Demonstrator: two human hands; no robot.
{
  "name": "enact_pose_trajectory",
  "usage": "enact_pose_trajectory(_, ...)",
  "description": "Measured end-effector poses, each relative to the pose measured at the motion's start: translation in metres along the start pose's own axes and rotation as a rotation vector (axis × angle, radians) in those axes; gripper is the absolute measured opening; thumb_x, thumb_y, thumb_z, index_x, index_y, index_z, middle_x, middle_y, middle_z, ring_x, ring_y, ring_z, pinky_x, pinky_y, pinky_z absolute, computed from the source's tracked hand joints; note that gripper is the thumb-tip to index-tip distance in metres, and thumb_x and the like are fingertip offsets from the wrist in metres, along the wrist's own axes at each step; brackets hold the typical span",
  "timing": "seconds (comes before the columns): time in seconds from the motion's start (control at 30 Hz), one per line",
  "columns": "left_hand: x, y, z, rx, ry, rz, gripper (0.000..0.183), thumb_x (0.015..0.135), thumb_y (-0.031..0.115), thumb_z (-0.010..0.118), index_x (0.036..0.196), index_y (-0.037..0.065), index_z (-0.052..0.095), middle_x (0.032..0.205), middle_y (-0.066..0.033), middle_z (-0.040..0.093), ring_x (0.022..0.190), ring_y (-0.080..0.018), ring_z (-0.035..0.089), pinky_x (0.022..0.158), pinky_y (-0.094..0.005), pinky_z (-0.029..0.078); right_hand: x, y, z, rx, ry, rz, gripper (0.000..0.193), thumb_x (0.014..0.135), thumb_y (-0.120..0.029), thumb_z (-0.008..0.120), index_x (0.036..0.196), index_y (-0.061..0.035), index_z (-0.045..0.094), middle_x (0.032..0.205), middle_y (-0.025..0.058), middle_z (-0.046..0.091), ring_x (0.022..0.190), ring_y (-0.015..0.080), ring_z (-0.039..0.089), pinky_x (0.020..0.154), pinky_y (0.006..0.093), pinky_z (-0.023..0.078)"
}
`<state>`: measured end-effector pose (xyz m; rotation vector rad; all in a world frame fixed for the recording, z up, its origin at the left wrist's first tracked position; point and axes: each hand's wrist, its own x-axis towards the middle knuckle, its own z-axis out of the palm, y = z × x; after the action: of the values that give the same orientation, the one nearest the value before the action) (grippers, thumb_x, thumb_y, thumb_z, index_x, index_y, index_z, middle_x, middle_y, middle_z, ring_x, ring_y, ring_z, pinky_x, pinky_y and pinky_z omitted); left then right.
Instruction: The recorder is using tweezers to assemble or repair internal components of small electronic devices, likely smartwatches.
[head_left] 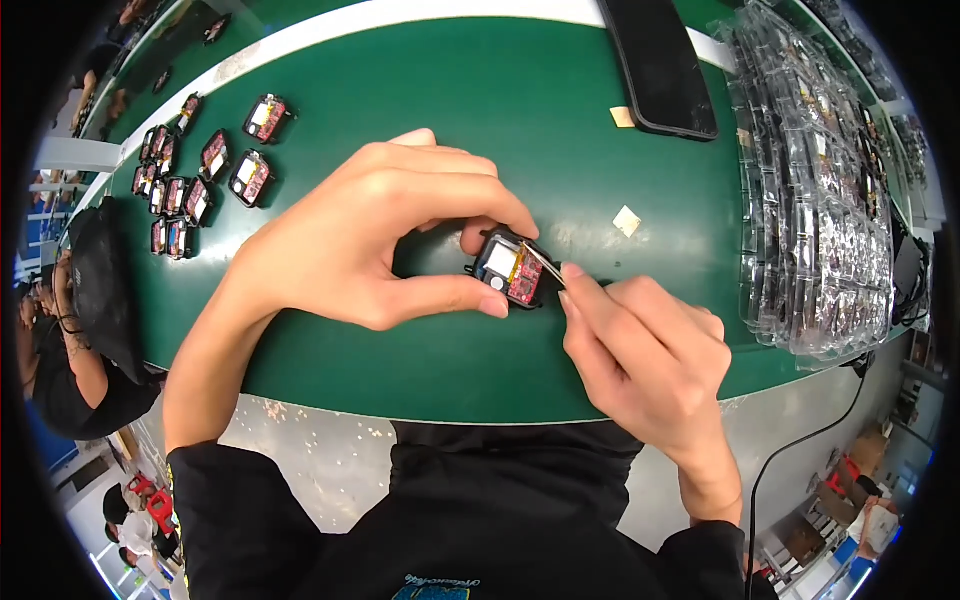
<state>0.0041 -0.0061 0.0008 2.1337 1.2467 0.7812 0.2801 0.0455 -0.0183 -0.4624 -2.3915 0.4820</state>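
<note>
Between the thumb and fingers of my left hand (400, 230) is a small black device casing (497, 262), its inside facing up. A red circuit board, a white block, a strip of yellow tape and a round silvery part show in it. My right hand (650, 350) pinches thin metal tweezers (549, 268), whose tip reaches the upper edge of the red board. The exact spot that the tip touches is too small to make out. Both hands are just above the green tabletop (480, 380).
Several similar small devices (175, 195) lie grouped at the left. Stacked clear plastic trays (815, 190) stand at the right. A black phone-like slab (660, 70) lies at the far right, near two small pale squares (627, 221). Other people are seated around the edges.
</note>
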Motion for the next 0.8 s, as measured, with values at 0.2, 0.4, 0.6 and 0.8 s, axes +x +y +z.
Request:
enact_pose_trajectory(0.2, -0.004, -0.003, -0.003, 0.022, -0.025, 0.017, 0.053, 0.077, 0.021, 0.097, 0.125, 0.009, 0.077, 0.087, 0.0003, 0.068, 0.081, -0.0177, 0.066, 0.078, -0.0356, 0.039, 0.01, -0.003, -0.006, 0.176, 0.158, 0.105, 0.022, 0.088, 0.009, 0.083, 0.109, 0.0049, 0.077, 0.088, 0.007, 0.069, 0.062, 0.0141, 0.063, 0.051, 0.0301, 0.048)
enact_pose_trajectory(0.4, -0.006, 0.006, -0.009, -0.041, -0.06, 0.009, 0.069, 0.079, 0.018, 0.095, 0.142, 0.01, 0.068, 0.101, 0.0017, 0.073, 0.081, -0.0167, 0.061, 0.083, -0.0345, 0.042, 0.015, -0.018, -0.007, 0.186, -0.042, 0.308, 0.039, 0.087, -0.009, 0.092, 0.119, 0.0013, 0.074, 0.083, 0.0088, 0.067, 0.063, 0.0168, 0.066, 0.056, 0.0324, 0.053)
enact_pose_trajectory(0.6, -0.011, 0.009, -0.009, -0.114, -0.1, -0.068, 0.064, 0.083, 0.004, 0.082, 0.145, 0.01, 0.066, 0.108, 0.0008, 0.075, 0.08, -0.0162, 0.058, 0.086, -0.0338, 0.041, 0.015, -0.022, 0.005, 0.121, -0.063, 0.271, 0.041, 0.082, -0.024, 0.095, 0.114, -0.0059, 0.077, 0.083, 0.0032, 0.07, 0.06, 0.0206, 0.07, 0.053, 0.037, 0.053)
enact_pose_trajectory(0.8, 0.0, 0.012, -0.012, -0.127, -0.102, -0.1, 0.059, 0.084, 0.0, 0.077, 0.142, 0.01, 0.069, 0.102, -0.0002, 0.077, 0.077, -0.0152, 0.055, 0.086, -0.0335, 0.044, 0.012, -0.015, 0.008, 0.117, 0.022, 0.209, 0.036, 0.083, -0.025, 0.089, 0.111, -0.0057, 0.076, 0.088, 0.0065, 0.071, 0.068, 0.0302, 0.073, 0.058, 0.0428, 0.057)
